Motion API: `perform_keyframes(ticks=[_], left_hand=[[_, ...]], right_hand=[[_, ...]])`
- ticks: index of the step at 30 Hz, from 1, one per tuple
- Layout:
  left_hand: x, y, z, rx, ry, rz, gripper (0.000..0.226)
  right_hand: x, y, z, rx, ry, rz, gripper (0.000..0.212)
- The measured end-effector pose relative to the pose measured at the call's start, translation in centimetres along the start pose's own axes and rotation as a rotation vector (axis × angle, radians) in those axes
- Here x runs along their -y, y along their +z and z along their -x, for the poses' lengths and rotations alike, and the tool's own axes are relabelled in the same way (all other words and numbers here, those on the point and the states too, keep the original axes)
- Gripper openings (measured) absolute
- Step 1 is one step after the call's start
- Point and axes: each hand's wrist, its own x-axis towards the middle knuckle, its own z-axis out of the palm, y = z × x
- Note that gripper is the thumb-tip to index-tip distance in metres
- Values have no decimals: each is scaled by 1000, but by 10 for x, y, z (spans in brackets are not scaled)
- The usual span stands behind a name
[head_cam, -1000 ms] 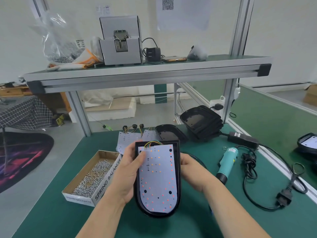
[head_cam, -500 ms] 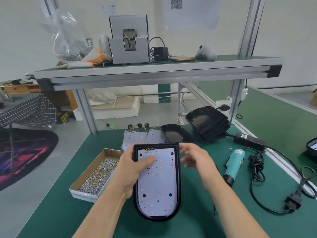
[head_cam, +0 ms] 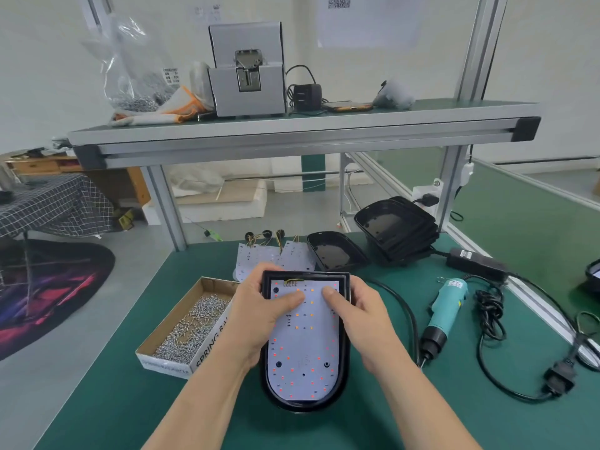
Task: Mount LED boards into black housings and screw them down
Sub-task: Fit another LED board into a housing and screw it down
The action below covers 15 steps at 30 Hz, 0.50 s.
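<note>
Head view: one glossy black housing (head_cam: 345, 352), square at its far end and rounded at the near end, lies centred on the green matte bench (head_cam: 113, 401). Seated inside it is one flat white LED board (head_cam: 305, 345) dotted with red and orange points. The left hand (head_cam: 256, 316) clasps the housing's 9 o'clock edge and the right hand (head_cam: 365, 319) its 3 o'clock edge, each thumb pressed flat on the board.

At 9 o'clock sits one cardboard box (head_cam: 194, 289) of small silvery screws (head_cam: 188, 329). At 12 o'clock lie two spare boards (head_cam: 256, 259), at 1 o'clock one empty housing (head_cam: 334, 251) and a stack of housings (head_cam: 396, 228), perhaps four or five. At 3 o'clock lies one teal plastic screwdriver (head_cam: 446, 308).
</note>
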Motion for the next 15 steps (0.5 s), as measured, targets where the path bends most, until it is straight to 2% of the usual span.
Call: perform_keyframes(ticks=[9,12,15], left_hand=[[3,-2,-3,-3,24,-23,34],[-5,-13,-10,69,82,-268,32],[-22,-26,-16,271,119,-496,38]], right_hand=[[-5,1,3,-44,-212,220,6],[-6,0,6,-32,-291,265,13],[-2,-5,10,58,-291,266,9]])
